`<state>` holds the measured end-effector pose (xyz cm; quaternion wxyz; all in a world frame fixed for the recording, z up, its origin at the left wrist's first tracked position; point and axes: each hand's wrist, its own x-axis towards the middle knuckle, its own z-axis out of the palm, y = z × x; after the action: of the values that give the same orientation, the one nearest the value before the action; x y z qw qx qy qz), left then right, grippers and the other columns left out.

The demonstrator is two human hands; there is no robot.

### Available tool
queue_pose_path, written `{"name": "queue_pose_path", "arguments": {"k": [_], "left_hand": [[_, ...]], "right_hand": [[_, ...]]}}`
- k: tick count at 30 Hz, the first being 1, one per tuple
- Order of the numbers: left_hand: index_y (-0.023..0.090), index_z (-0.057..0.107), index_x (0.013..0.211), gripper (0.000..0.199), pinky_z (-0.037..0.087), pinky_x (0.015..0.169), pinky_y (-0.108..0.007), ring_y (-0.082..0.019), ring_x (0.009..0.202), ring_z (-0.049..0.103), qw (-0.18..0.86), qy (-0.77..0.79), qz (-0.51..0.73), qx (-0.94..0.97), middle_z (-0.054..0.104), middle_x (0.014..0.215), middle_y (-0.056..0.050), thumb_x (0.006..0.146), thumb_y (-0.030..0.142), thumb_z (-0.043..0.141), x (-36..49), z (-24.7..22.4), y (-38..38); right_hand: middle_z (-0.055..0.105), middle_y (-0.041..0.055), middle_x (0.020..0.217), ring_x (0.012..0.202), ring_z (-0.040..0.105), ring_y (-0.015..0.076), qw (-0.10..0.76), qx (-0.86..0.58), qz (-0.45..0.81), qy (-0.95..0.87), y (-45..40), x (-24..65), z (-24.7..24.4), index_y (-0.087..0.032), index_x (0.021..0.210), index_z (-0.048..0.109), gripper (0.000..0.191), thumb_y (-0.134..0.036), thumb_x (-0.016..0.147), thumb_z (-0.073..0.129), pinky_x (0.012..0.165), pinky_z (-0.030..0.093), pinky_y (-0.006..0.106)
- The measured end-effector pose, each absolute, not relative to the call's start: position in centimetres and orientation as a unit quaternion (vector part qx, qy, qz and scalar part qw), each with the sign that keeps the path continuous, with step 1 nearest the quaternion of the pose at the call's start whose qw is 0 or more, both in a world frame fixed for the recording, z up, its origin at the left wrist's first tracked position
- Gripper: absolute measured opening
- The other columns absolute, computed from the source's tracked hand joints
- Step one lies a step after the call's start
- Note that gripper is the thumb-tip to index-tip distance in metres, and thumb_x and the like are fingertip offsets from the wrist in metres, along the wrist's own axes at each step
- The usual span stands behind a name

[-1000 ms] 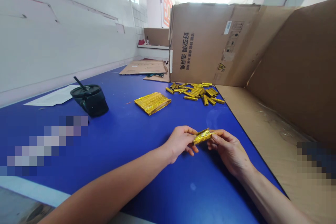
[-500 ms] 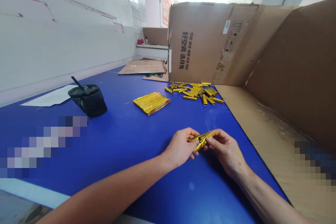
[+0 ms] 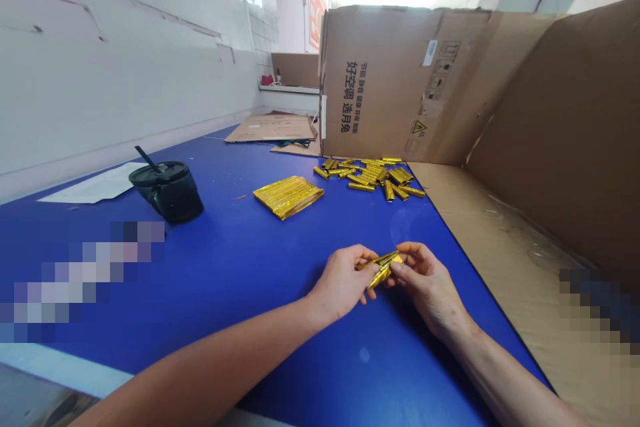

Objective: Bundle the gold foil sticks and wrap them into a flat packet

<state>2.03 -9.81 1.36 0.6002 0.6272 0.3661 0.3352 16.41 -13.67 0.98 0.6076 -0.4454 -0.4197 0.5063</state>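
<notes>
**Held.** Your left hand [image 3: 343, 283]: grasping, closed on one end of a folded foil strip [image 3: 383, 269] between thumb and fingers. Your right hand [image 3: 430, 290]: grasping too, thumb and fingertips pressed on the strip's other end. The strip: gold, creased, in several loose layers, held between your hands above the table and not lying flat.

**Within reach, ahead of your hands.** Blue table [image 3: 260, 320]: your forearms reach across it, and your hands work over its right part. Foil stack [image 3: 289, 197]: gold, flat, squared off, alone on the blue surface, well apart from your hands. Foil tubes [image 3: 370, 177]: a loose heap of narrow gold rolls, lying at assorted angles, just in front of the box.

**Progress as it lies.** Flattened and stacked: one pile. Still loose: the whole heap of tubes, too tangled to count. In hand: one strip, part-folded.

**Around the work.** Cardboard box [image 3: 380, 80]: open, printed panel standing behind the heap. Cardboard sheet [image 3: 480, 233]: lying along the table's right edge. Black cup [image 3: 167, 192]: lidded, with a straw, at the left. Paper sheet [image 3: 95, 183]: flat, just behind the cup. Blurred patches: covering parts of the table and the cardboard, contents unreadable.
</notes>
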Motion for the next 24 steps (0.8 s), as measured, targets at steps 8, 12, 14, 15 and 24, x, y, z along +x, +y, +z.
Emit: {"name": "queue_pose_path", "arguments": {"k": [8,12,14,15,24], "left_hand": [[0.014,0.051,0.080,0.015,0.034,0.029,-0.014,-0.006,0.033,0.048,0.610,0.369,0.352,0.607,0.057,0.055,0.001,0.075,0.028,0.052,1.96,1.16,-9.59],[0.015,0.049,0.079,0.012,0.033,0.028,-0.015,-0.006,0.033,0.047,0.599,0.382,0.353,0.609,0.058,0.059,0.000,0.074,0.026,0.052,1.91,1.22,-9.58],[0.015,0.048,0.078,0.012,0.033,0.027,-0.015,-0.006,0.033,0.046,0.590,0.388,0.352,0.615,0.059,0.060,0.000,0.073,0.025,0.052,1.91,1.28,-9.65],[0.015,0.048,0.078,0.012,0.033,0.027,-0.015,-0.006,0.033,0.046,0.585,0.387,0.353,0.620,0.059,0.061,0.000,0.073,0.026,0.052,1.90,1.30,-9.70],[0.016,0.051,0.079,0.009,0.035,0.033,-0.014,-0.005,0.037,0.047,0.537,0.380,0.357,0.663,0.061,0.066,0.000,0.075,0.023,0.049,1.73,1.69,-10.56]], "right_hand": [[0.063,-0.0010,0.064,0.055,0.056,0.0116,0.603,-0.452,0.497,-0.431,-13.89,16.25,1.01,-0.019,0.067,0.054,0.026,-0.032,0.058,0.074,0.057,0.045,0.026],[0.063,0.0011,0.068,0.061,0.057,0.0129,0.601,-0.444,0.487,-0.453,-14.06,16.15,1.09,-0.017,0.067,0.060,0.020,-0.031,0.061,0.072,0.063,0.045,0.027],[0.063,0.0020,0.070,0.063,0.056,0.0135,0.600,-0.447,0.478,-0.459,-14.08,16.10,1.18,-0.017,0.067,0.061,0.019,-0.032,0.062,0.071,0.064,0.045,0.028],[0.063,0.0021,0.069,0.063,0.056,0.0137,0.599,-0.449,0.477,-0.459,-14.08,16.07,1.22,-0.017,0.067,0.061,0.020,-0.033,0.062,0.071,0.064,0.045,0.028],[0.059,-0.0033,0.066,0.054,0.057,0.0112,0.619,-0.435,0.501,-0.420,-13.83,16.11,0.91,-0.021,0.080,0.050,0.035,-0.028,0.057,0.075,0.055,0.045,0.024]]}}
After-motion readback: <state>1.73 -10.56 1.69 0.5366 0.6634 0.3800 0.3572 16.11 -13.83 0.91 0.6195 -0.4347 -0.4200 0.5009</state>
